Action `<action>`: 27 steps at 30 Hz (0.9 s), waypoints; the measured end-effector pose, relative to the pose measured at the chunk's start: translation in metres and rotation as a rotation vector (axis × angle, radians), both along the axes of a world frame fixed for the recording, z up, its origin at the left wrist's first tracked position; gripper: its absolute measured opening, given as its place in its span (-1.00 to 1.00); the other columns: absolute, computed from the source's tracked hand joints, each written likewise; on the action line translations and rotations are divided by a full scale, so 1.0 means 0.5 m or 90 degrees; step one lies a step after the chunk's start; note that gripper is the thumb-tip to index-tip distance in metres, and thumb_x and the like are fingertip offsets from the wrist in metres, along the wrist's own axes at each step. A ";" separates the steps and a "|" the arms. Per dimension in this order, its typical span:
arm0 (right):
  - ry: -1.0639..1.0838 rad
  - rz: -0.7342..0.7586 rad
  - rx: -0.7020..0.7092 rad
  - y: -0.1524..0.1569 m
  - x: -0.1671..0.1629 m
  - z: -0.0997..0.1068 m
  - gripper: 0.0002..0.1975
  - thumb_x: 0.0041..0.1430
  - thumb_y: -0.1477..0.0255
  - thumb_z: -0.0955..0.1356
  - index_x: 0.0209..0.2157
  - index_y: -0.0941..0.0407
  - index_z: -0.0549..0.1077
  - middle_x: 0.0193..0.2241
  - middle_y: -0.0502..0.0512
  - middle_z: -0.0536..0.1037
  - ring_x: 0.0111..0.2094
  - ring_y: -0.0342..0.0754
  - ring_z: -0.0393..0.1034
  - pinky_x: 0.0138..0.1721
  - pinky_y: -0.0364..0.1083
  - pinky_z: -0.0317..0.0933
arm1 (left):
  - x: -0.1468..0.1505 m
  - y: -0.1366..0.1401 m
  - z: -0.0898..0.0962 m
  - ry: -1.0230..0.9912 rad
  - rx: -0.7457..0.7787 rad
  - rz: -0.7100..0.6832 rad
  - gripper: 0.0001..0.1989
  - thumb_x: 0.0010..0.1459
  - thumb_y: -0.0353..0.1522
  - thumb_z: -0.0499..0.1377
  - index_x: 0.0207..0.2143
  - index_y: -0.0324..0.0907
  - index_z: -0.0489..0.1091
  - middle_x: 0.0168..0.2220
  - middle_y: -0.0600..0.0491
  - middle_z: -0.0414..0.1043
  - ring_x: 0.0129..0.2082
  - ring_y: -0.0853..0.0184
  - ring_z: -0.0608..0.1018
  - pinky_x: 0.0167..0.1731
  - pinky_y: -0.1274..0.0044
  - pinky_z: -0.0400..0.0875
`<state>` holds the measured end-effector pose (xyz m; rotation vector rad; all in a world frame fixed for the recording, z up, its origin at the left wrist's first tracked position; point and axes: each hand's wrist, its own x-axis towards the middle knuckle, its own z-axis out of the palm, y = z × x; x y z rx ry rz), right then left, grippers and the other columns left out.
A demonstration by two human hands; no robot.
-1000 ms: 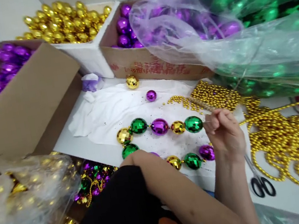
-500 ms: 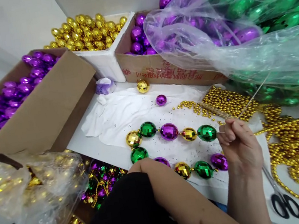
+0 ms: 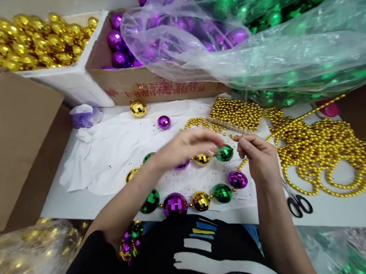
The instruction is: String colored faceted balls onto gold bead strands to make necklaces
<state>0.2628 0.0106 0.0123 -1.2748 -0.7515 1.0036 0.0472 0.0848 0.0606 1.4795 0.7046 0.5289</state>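
A string of large faceted purple, gold and green beads lies in a loop on a white cloth. My left hand reaches over its upper row, fingers stretched out and slightly blurred, with nothing visible in them. Just right of the green bead at the end of that row, my right hand is closed, thumb and fingertip pinched on the thin string. Below the hands sits a purple bead at the other end, with small gold beads leading from it toward my right hand.
Small gold beads fill a clear tray behind my hands. Gold bead chains and scissors lie to the right. Loose gold and purple beads rest on the cloth. Boxes and a plastic bag of beads line the back.
My left hand has come up from near the lower row to the upper row, close to my right hand. My right hand still pinches the string. The view has shifted right.
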 end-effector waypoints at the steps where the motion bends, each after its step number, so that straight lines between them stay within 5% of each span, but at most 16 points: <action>1: -0.011 -0.003 -0.001 0.001 0.001 -0.006 -0.85 0.01 0.33 0.48 -0.43 0.12 0.57 -0.55 -0.01 0.48 -0.56 -0.21 0.22 -0.54 -0.18 0.09 | -0.003 0.037 -0.021 0.070 0.035 0.069 -0.84 0.17 -0.41 0.17 -0.20 -0.20 0.52 -0.21 -0.02 0.55 -0.24 0.35 0.56 -0.18 0.48 0.46; 3: -0.011 0.006 -0.014 0.002 -0.004 -0.016 -0.84 0.02 0.31 0.47 -0.41 0.12 0.57 -0.55 0.00 0.50 -0.57 -0.20 0.24 -0.55 -0.17 0.11 | -0.014 0.104 -0.070 0.265 0.109 0.184 -0.82 0.16 -0.52 0.11 -0.25 -0.25 0.50 -0.25 -0.05 0.54 -0.26 0.33 0.55 -0.19 0.47 0.45; 5: -0.003 0.024 -0.034 0.001 -0.012 -0.022 -0.82 0.05 0.30 0.45 -0.36 0.12 0.58 -0.58 -0.02 0.49 -0.59 -0.20 0.23 -0.56 -0.17 0.12 | -0.024 0.149 -0.118 0.405 0.178 0.204 -0.78 0.13 -0.57 0.09 -0.25 -0.27 0.51 -0.20 -0.09 0.54 -0.15 0.26 0.54 -0.06 0.42 0.41; 10: -0.022 0.054 -0.067 -0.016 -0.026 -0.031 -0.77 0.08 0.29 0.42 -0.27 0.12 0.58 -0.61 -0.04 0.46 -0.59 -0.21 0.21 -0.55 -0.17 0.12 | -0.016 0.174 -0.186 0.414 0.185 0.205 -0.81 -0.01 -0.63 0.17 -0.40 -0.24 0.51 -0.17 -0.12 0.50 -0.01 0.11 0.49 0.10 0.33 0.28; 14: -0.021 0.068 -0.096 -0.027 -0.029 -0.043 -0.75 0.06 0.25 0.42 -0.31 0.13 0.57 -0.62 -0.04 0.44 -0.60 -0.21 0.21 -0.57 -0.18 0.11 | -0.006 0.181 -0.196 0.351 0.117 0.233 -0.81 -0.07 -0.65 0.19 -0.56 -0.23 0.43 -0.38 -0.03 0.46 -0.14 0.18 0.51 0.02 0.38 0.33; 19: -0.035 0.082 -0.143 -0.035 -0.034 -0.056 -0.73 0.01 0.21 0.44 -0.38 0.15 0.57 -0.62 -0.03 0.42 -0.61 -0.22 0.16 -0.58 -0.18 0.04 | -0.022 0.169 -0.175 0.213 -0.023 0.257 -0.92 0.14 -0.50 0.17 -0.34 -0.25 0.48 -0.46 0.04 0.45 -0.45 0.40 0.50 -0.28 0.50 0.46; 25: -0.111 0.122 -0.175 -0.052 -0.037 -0.050 -0.71 0.07 0.20 0.39 -0.34 0.15 0.58 -0.66 -0.07 0.35 -0.64 -0.21 0.09 -0.58 -0.16 -0.03 | -0.049 0.130 -0.136 -0.162 -0.402 0.305 -0.85 0.19 -0.57 0.13 -0.26 -0.31 0.50 -0.45 0.02 0.47 -0.50 0.48 0.53 -0.38 0.61 0.47; 27: -0.142 0.135 -0.176 -0.057 -0.040 -0.048 -0.70 0.08 0.20 0.38 -0.33 0.15 0.59 -0.65 -0.06 0.35 -0.63 -0.20 0.10 -0.57 -0.16 -0.02 | -0.051 0.124 -0.133 -0.204 -0.445 0.319 -0.82 0.19 -0.60 0.11 -0.26 -0.32 0.50 -0.47 0.02 0.48 -0.51 0.47 0.53 -0.41 0.63 0.47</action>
